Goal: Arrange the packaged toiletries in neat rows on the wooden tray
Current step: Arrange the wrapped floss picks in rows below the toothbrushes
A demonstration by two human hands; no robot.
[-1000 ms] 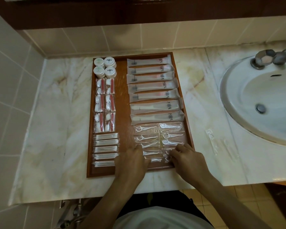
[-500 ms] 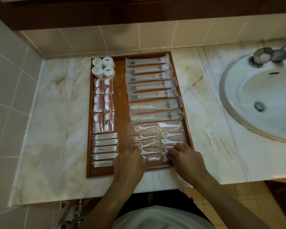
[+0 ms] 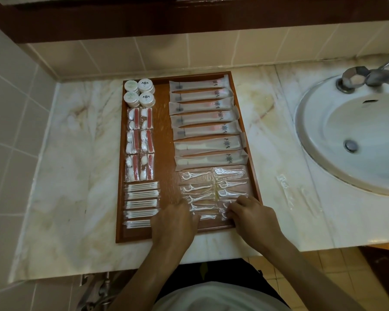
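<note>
Sitting on the marble counter [image 3: 65,176] is the wooden tray [image 3: 164,153], long axis running away from the person, near short edge close to the counter's front lip. Left column first: four little round white jars [image 3: 139,93] in a square at the far corner, then six upright packets with red strips and cotton balls [image 3: 140,143] in pairs, long sides running front to back. Below those, five cotton swab packs [image 3: 141,204] stacked like rungs, lying crosswise.

Middle strip of the tray is bare wood. Right column: seven long frosted sachets [image 3: 206,126], all crosswise with the printed logo toward the right end, the far ones showing a pinkish tint inside. Nearer, two columns of clear-wrapped floss picks [image 3: 211,187], also crosswise, heads pointing left.

The left hand [image 3: 174,223] lies knuckles-up over the tray's near edge, fingertips on the nearest left-column floss packets and covering the right end of the last swab pack. The right hand [image 3: 252,215] has fingers curled down onto the nearest right-column packets; can't tell if it's pinching one or just pressing. Those packets are mostly hidden.

Further right, some crumpled clear wrappers [image 3: 288,189] on the counter, hard to make out, then a white sink [image 3: 355,135] cut off by the frame.
</note>
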